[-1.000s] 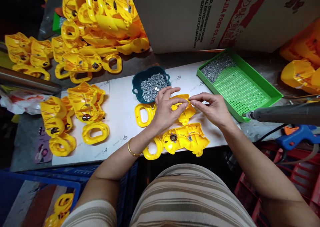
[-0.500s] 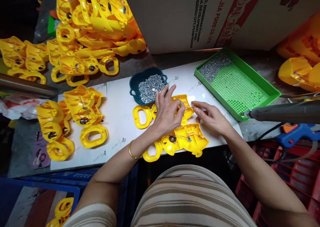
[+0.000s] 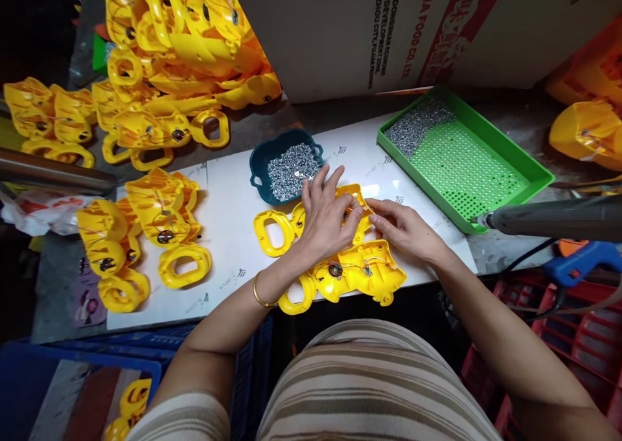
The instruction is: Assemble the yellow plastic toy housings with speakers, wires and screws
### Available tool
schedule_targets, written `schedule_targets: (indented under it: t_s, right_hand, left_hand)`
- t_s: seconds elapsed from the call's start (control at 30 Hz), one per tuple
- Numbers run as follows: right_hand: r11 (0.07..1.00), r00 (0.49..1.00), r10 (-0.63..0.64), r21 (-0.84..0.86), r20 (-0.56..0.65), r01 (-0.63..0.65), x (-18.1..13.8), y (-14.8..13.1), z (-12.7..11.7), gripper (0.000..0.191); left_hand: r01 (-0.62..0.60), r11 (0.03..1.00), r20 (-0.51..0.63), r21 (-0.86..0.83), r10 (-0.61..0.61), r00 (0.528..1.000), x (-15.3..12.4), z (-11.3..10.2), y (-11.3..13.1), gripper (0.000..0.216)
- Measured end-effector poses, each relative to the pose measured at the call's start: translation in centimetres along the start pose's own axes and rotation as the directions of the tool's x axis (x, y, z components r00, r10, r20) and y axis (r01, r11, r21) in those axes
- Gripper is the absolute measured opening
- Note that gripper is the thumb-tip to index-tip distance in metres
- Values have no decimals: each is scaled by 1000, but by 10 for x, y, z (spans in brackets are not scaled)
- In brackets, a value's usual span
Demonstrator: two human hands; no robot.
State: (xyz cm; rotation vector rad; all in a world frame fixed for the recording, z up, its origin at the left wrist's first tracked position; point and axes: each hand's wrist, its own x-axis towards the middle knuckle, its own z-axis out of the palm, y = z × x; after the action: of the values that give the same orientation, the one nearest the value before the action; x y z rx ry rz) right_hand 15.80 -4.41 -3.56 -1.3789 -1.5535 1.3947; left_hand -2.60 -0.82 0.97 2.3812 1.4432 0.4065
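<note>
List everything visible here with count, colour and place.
far shell half: one, yellow, on the white board, under both hands
near shell half: one, yellow, at the board's near edge
white board: one, white, centre
bowl: one, dark teal, full of silver screws, beyond the left hand
tray: one, green, screws heaped in far corner, right
loose shells: many, yellow, piled left and behind
cardboard box: one, white, red print, behind
power screwdriver: one, grey, right edge
blue tool: one, blue, under the screwdriver
red crate: one, red, lower right
blue crate: one, blue, lower left
bracelet: one, gold, left wrist
left hand: flat on the far shell half
right hand: fingertips at its right edge
</note>
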Motion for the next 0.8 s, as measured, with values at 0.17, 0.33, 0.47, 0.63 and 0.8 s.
schedule_targets:
  t_s: [0.17, 0.33, 0.47, 0.63, 0.8]
  right_hand:
    - [997, 999, 39, 72, -19, -38, 2, -4, 3, 49]
    - [944, 982, 164, 275, 99, -185, 11, -23, 1, 47]
    - [930, 972, 192, 293, 136, -224, 20, -35, 0, 40]
    - [930, 972, 194, 290, 133, -225, 28, -37, 4, 40]
    - [904, 984, 123, 395, 131, -166, 29, -41, 6, 43]
  left_hand:
    - [-10, 1000, -25, 6, 11, 1000, 0, 5, -3, 18]
    - [-27, 999, -48, -27, 25, 999, -1, 4, -6, 14]
    - [-45, 997, -80, -66, 40, 996, -4, 4, -9, 11]
    - [-66, 992, -98, -107, 55, 994, -6, 4, -11, 10]
    - [-66, 986, -134, -153, 45, 990, -7, -8, -8, 11]
